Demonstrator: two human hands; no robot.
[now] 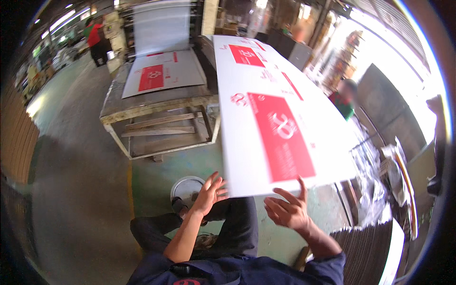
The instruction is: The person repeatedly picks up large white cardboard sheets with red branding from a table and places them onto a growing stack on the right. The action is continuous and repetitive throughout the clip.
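A large white cardboard sheet with red printed panels [242, 156] stretches tilted in front of me, its near edge just above my hands. By its near left corner is my left hand [208, 195], fingers spread and apart, close to the edge. Below the near right part of the edge, my right hand [289, 209] has its fingers apart. The index finger points up at the sheet; whether it touches I cannot tell. A similar printed sheet [187, 76] lies on the worn table [166, 102] of a machine ahead.
A stack of cardboard [363, 254] stands at my lower right. A round pale object [187, 183] sits on the floor near my foot. A person in green [342, 102] is beyond the sheet on the right; another in red and green [94, 38] stands far left.
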